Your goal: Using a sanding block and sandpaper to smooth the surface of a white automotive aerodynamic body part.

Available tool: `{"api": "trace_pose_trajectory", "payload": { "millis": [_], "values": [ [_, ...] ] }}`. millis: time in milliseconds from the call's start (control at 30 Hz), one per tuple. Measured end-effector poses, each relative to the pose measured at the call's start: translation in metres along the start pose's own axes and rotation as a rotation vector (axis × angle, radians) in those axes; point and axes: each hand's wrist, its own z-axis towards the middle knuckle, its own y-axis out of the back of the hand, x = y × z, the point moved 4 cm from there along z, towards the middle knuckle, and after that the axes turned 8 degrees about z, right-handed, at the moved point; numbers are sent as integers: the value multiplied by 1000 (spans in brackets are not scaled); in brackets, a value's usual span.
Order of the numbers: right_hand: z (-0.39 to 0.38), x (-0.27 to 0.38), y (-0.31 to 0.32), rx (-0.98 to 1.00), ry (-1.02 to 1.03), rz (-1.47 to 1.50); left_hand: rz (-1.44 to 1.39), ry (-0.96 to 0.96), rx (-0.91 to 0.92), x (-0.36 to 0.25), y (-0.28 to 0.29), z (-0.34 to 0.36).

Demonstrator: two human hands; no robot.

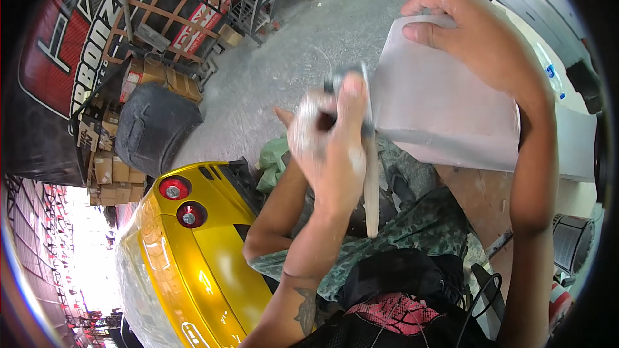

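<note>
Head view: dusty left hand (pixel 329 148) gripping flat blade (pixel 370 180); right hand (pixel 474 35) clasping smooth grey panel (pixel 445 109).

Daylight is flooding in at the lower left of the frame, blowing that corner out to near white. It is glancing off the yellow car (pixel 193 251) as a bright sheen. The concrete floor (pixel 290 45) at upper centre is lying in soft, even light with faint shadows. The left hand (pixel 329 148) is smearing with motion blur (fingers hardly separable). Straight lines are bowing toward the rim, and black vignette is ringing the corners.
</note>
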Motion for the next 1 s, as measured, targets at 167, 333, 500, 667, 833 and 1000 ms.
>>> {"api": "trace_pose_trajectory", "payload": {
  "millis": [167, 333, 500, 667, 833, 1000],
  "values": [
    [-1, 13, -1, 52, 11, -104, 43, -91, -42, -8, -6, 12],
    [-6, 20, 0, -11, 51, -63, -20, 53, 0, -6, -5, 13],
    [-7, 17, -1, 62, -46, -183, -6, -121, -18, -2, 0, 7],
    [-4, 17, 0, -5, 87, -37, 24, -71, -63, 9, -1, 7],
    [-2, 9, -1, 45, 97, -162, -90, -89, -71, 1, -7, 2],
    [-1, 14, 0, 24, 51, -104, -190, -95, -27, 36, -34, 67]
  ]
}}
